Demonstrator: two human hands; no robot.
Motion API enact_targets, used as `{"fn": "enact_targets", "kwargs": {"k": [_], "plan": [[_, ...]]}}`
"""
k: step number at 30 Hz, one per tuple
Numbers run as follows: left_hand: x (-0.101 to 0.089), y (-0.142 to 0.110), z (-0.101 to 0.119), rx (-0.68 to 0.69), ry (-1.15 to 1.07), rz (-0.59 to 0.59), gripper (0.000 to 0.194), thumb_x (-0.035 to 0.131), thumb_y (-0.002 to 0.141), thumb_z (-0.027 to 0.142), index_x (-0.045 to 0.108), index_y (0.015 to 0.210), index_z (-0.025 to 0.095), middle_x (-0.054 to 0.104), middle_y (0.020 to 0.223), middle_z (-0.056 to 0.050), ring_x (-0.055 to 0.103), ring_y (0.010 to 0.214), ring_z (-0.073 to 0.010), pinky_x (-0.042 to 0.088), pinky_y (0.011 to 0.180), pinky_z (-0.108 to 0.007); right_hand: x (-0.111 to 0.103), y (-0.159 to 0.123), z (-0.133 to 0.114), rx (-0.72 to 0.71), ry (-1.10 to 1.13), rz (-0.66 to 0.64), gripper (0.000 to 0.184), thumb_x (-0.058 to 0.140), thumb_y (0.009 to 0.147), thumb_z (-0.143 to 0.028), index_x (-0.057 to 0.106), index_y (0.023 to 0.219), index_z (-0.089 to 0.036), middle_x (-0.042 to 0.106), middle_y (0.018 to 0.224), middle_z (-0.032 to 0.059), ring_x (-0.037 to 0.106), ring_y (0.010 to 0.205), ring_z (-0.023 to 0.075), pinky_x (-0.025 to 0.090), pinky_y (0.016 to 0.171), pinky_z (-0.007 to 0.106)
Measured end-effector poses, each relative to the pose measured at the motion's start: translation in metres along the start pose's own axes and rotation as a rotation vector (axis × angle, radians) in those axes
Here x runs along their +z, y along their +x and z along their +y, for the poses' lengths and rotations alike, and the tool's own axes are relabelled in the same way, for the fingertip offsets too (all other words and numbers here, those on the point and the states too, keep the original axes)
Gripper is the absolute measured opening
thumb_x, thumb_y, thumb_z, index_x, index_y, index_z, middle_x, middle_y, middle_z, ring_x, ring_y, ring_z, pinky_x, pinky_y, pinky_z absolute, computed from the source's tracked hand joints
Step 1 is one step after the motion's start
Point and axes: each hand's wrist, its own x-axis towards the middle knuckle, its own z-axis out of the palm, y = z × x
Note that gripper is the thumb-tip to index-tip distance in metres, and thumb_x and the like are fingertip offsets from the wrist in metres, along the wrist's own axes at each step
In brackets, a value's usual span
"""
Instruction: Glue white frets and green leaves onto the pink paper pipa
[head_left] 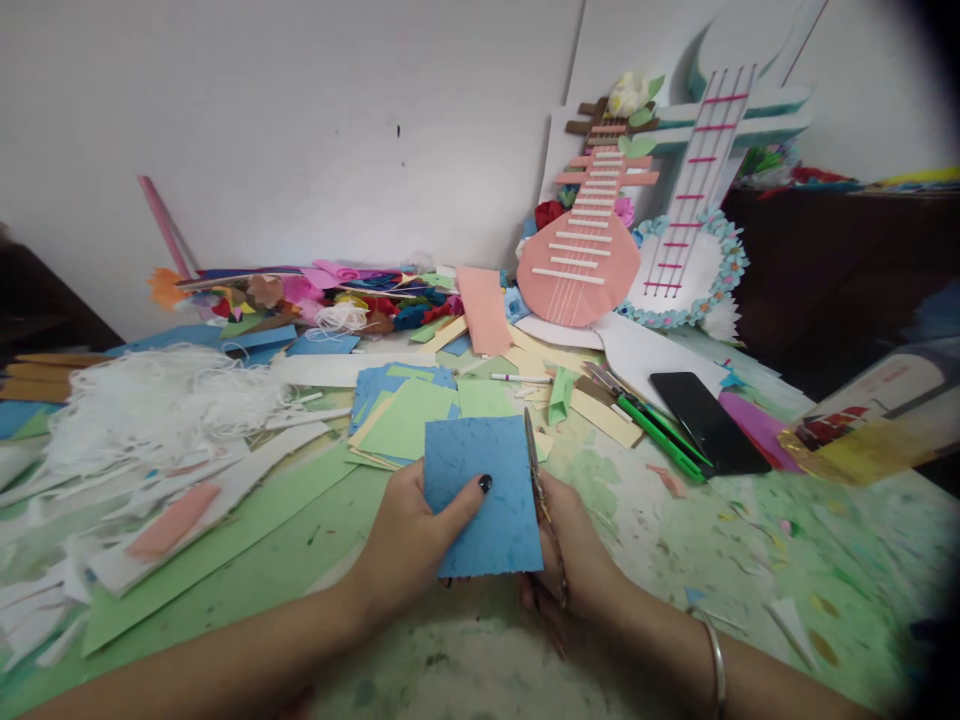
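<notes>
Between my two hands is a blue paper rectangle (480, 500), raised above the table with its face toward me. My left hand (409, 525) grips it at the left edge, thumb on top and the other fingers hidden behind. Along the paper's right edge runs a pair of scissors (537, 480), pointing away from me. My right hand (574, 545) is closed on the scissors' handles; its fingertips are partly hidden under the paper. Just beyond lies a stack of green paper pieces (409, 415) with blue ones beneath.
White string (161, 405) is heaped at the left. A black phone (709, 420) and a green cutter knife (660, 440) lie to the right. Paper lutes, one pink (577, 262) and one white (686, 270), lean at the back wall. A clear plastic container (870, 410) stands far right.
</notes>
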Motion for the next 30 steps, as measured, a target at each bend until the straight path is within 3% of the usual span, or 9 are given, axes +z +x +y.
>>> {"fn": "enact_targets", "kwargs": {"k": [2,5,9,13,18,22,24,28,30], "plan": [[-0.001,0.003,0.0,-0.021,-0.063,-0.003,0.036,0.065,0.072,0.04,0.063,0.093,0.011,0.071,0.087,-0.01,0.067,0.072,-0.0225,0.055,0.053,-0.028,-0.002,0.001,-0.001,0.097,0.007,0.048,0.034,0.033,0.084,-0.052,0.047,0.076,-0.022,0.037,0.028,-0.0069,0.039,0.02,0.0163,0.029,0.02,0.024],[-0.005,0.01,-0.001,-0.047,-0.133,0.009,0.037,0.065,0.072,0.039,0.061,0.098,0.012,0.071,0.089,-0.01,0.066,0.067,-0.0202,0.055,0.055,-0.028,-0.012,0.007,0.0,-0.053,-0.049,0.125,0.03,0.053,0.077,-0.049,0.041,0.083,-0.023,0.035,0.029,-0.0121,0.038,0.022,0.0126,0.025,0.021,0.017],[-0.01,0.018,-0.005,-0.028,-0.131,-0.021,0.034,0.064,0.073,0.039,0.06,0.095,0.013,0.07,0.089,-0.009,0.064,0.063,-0.018,0.054,0.055,-0.028,-0.029,0.014,-0.003,-0.119,0.013,0.172,0.038,0.048,0.08,-0.056,0.044,0.094,-0.021,0.035,0.032,-0.0126,0.039,0.024,0.0115,0.027,0.022,0.015],[-0.012,0.018,-0.01,0.136,0.101,-0.147,0.03,0.059,0.077,0.04,0.063,0.088,0.013,0.068,0.082,-0.006,0.061,0.066,-0.0169,0.05,0.059,-0.025,-0.035,0.013,-0.007,-0.126,0.014,0.069,0.049,0.057,0.074,-0.057,0.046,0.102,-0.018,0.039,0.034,-0.0122,0.038,0.024,0.0105,0.028,0.022,0.016],[-0.013,0.014,-0.016,0.424,0.452,-0.19,0.03,0.051,0.082,0.037,0.062,0.066,0.015,0.053,0.054,0.002,0.043,0.049,-0.0093,0.036,0.048,-0.018,-0.033,0.007,-0.005,-0.242,-0.134,0.025,0.031,0.057,0.077,-0.047,0.047,0.074,-0.018,0.039,0.034,-0.0099,0.036,0.023,0.0073,0.028,0.026,0.016],[-0.023,0.02,-0.016,0.629,0.584,-0.113,0.025,0.052,0.084,0.031,0.066,0.069,0.017,0.052,0.052,0.003,0.039,0.046,-0.0076,0.032,0.049,-0.018,-0.042,0.015,-0.002,-0.369,-0.18,0.121,0.027,0.055,0.081,-0.044,0.044,0.074,-0.02,0.04,0.034,-0.0103,0.035,0.024,0.0062,0.028,0.028,0.015],[-0.031,0.027,-0.012,0.685,0.616,0.018,0.021,0.055,0.081,0.03,0.066,0.069,0.018,0.051,0.05,0.003,0.037,0.044,-0.0074,0.031,0.048,-0.018,-0.05,0.022,-0.003,-0.395,-0.173,0.213,0.027,0.054,0.082,-0.045,0.043,0.077,-0.02,0.04,0.033,-0.0107,0.035,0.024,0.0066,0.027,0.027,0.015],[-0.048,0.043,-0.005,0.593,0.542,0.364,0.025,0.054,0.081,0.034,0.06,0.063,0.018,0.04,0.041,0.005,0.033,0.039,-0.0088,0.029,0.044,-0.02,-0.063,0.03,-0.009,-0.411,-0.108,0.372,0.033,0.053,0.081,-0.05,0.039,0.071,-0.021,0.038,0.032,-0.0101,0.036,0.024,0.0075,0.025,0.026,0.015],[-0.052,0.048,-0.006,0.592,0.566,0.371,0.025,0.051,0.083,0.034,0.061,0.066,0.018,0.044,0.042,0.004,0.04,0.041,-0.0102,0.034,0.045,-0.02,-0.064,0.03,-0.011,-0.38,-0.044,0.374,0.035,0.053,0.081,-0.052,0.04,0.071,-0.021,0.039,0.033,-0.0094,0.037,0.024,0.0078,0.026,0.026,0.015]]}}
